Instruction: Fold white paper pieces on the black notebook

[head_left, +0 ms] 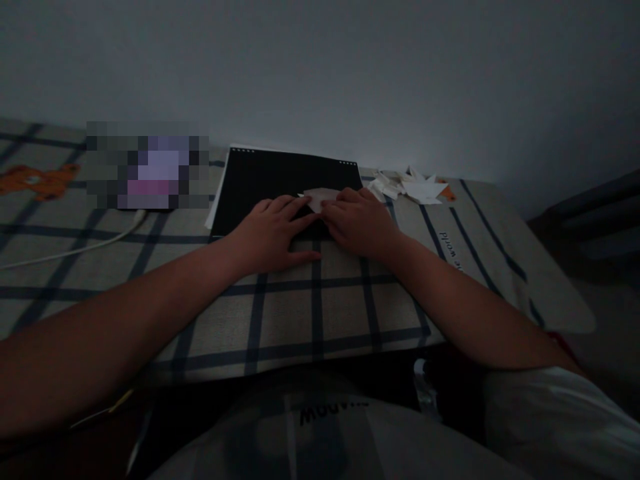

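Observation:
A small pale piece of folded paper lies on a black-covered pad with punched holes along its far edge. My left hand rests flat at the pad's near edge, fingers spread, with fingertips touching the paper's left side and the thumb stretched out over the cloth. From the right, my right hand presses on the paper, its fingers bent and close together at the near right side. That hand covers part of the paper, so the shape of its right end is hidden.
Folded white paper pieces lie in a heap right of the pad. To the left, a lit phone, blurred out, has a white cable. An orange cutout-like shape is farther left. A checked cloth covers the table, against a wall.

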`<move>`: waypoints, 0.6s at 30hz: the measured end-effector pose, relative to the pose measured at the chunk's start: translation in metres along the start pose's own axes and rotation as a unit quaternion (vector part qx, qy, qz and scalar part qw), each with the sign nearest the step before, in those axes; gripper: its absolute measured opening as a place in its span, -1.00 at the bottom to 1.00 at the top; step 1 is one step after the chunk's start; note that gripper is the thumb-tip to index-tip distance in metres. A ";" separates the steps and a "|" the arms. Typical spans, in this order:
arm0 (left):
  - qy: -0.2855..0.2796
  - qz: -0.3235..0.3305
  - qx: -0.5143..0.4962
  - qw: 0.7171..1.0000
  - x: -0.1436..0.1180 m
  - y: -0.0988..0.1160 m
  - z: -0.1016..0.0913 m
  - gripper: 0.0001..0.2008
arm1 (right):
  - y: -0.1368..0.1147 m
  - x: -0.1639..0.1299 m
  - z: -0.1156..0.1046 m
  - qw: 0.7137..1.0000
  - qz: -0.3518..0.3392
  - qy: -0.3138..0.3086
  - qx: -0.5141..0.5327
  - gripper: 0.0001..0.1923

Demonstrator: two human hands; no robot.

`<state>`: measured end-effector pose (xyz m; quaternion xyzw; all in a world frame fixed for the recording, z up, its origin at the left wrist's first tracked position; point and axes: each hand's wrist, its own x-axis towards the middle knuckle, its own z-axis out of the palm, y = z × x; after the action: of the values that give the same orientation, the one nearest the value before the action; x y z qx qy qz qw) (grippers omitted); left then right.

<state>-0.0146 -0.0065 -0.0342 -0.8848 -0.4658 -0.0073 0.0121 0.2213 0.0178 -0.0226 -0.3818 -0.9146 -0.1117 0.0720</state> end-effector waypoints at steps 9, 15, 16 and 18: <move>0.007 0.005 0.011 1.000 -0.002 0.003 -0.001 -0.17 | 0.000 0.000 0.003 0.998 -0.046 0.037 -0.010 -0.66; 0.006 0.008 0.005 1.000 -0.001 0.001 -0.001 -0.14 | 0.002 0.000 0.007 0.996 -0.063 0.058 -0.015 -0.71; 0.005 0.005 0.004 1.000 -0.001 0.000 -0.002 -0.13 | 0.003 0.001 0.007 0.996 -0.062 0.056 -0.017 -0.71; 0.005 0.001 0.006 1.000 0.000 -0.001 -0.002 -0.12 | 0.004 0.000 0.007 0.997 -0.060 0.048 -0.018 -0.71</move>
<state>-0.0152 -0.0060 -0.0324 -0.8850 -0.4650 -0.0090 0.0195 0.2233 0.0223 -0.0289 -0.3220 -0.9291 -0.1503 0.1026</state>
